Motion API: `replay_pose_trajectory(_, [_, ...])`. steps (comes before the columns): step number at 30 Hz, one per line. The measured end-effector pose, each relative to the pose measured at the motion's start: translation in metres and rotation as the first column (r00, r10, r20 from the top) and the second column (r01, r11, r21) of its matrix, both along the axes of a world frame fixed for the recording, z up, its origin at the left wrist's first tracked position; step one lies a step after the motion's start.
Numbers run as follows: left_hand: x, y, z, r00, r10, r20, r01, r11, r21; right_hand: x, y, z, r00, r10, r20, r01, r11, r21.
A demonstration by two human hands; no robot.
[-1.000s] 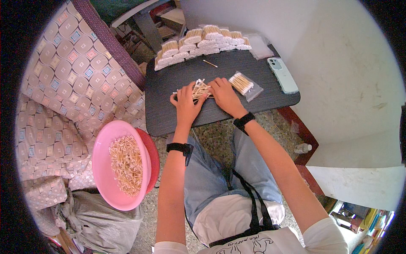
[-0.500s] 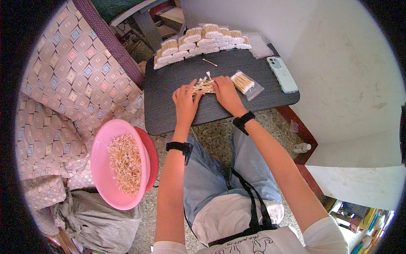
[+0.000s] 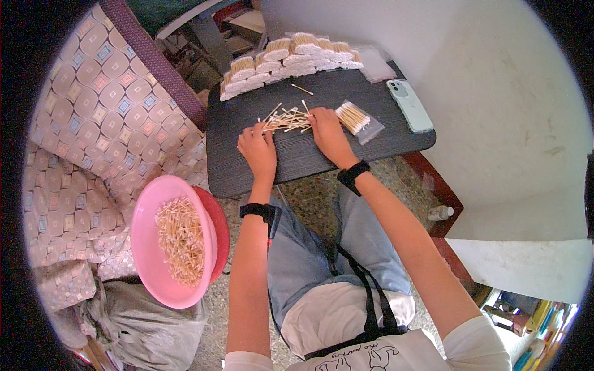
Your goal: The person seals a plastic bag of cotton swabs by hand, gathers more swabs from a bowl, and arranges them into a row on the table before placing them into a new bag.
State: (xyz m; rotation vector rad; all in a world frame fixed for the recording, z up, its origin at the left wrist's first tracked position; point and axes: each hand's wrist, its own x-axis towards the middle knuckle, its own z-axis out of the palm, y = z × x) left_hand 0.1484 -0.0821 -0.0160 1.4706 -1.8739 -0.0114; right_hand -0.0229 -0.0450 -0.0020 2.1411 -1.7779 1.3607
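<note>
A loose heap of cotton swabs (image 3: pixel 288 120) lies spread on the dark table, between my two hands. My left hand (image 3: pixel 257 148) is at the heap's left edge, fingers a little apart and nothing visible held in them. At the right edge, my right hand (image 3: pixel 330 135) has its fingers bent in against the swabs; one swab (image 3: pixel 305 106) sticks up at its fingertips. Just right of that hand lies a clear plastic bag (image 3: pixel 370 132) with a bundle of swabs (image 3: pixel 352 116) in it. A single swab (image 3: pixel 302 89) lies apart, farther back.
Packed swab bundles (image 3: pixel 291 59) are stacked along the table's far edge, beside empty clear bags (image 3: pixel 376 65). A pale phone (image 3: pixel 411 106) lies at the right edge. On my left, a pink basin (image 3: pixel 143 241) of loose swabs rests on a red stool (image 3: pixel 221 235). A wall (image 3: pixel 495 111) stands close right.
My left hand has drawn back to the left, and the heap now lies wider and flatter. The right hand has stayed by the heap's right edge. The view has shifted slightly.
</note>
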Motion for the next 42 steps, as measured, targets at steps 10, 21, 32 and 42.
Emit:
replay_pose_trajectory(10, [-0.017, -0.036, 0.000, 0.987, 0.155, 0.030, -0.153, 0.987, -0.056, -0.002, -0.001, -0.003, 0.989, -0.056, -0.134, 0.064, 0.996, 0.061])
replay_pose_trajectory(21, [-0.011, -0.029, 0.007, 0.995, 0.099, 0.009, -0.095, 0.979, -0.182, -0.002, 0.005, 0.002, 0.985, 0.173, 0.008, -0.173, 0.985, 0.005])
replay_pose_trajectory(32, [-0.017, 0.011, 0.010, 0.862, -0.506, 0.038, 0.507, 0.862, -0.014, -0.009, -0.005, -0.006, 0.938, 0.348, 0.007, -0.346, 0.931, 0.119])
replay_pose_trajectory(42, [-0.015, 0.009, 0.005, 0.926, -0.379, -0.004, 0.378, 0.925, -0.030, -0.004, 0.003, 0.000, 0.961, 0.273, 0.054, -0.275, 0.960, 0.055])
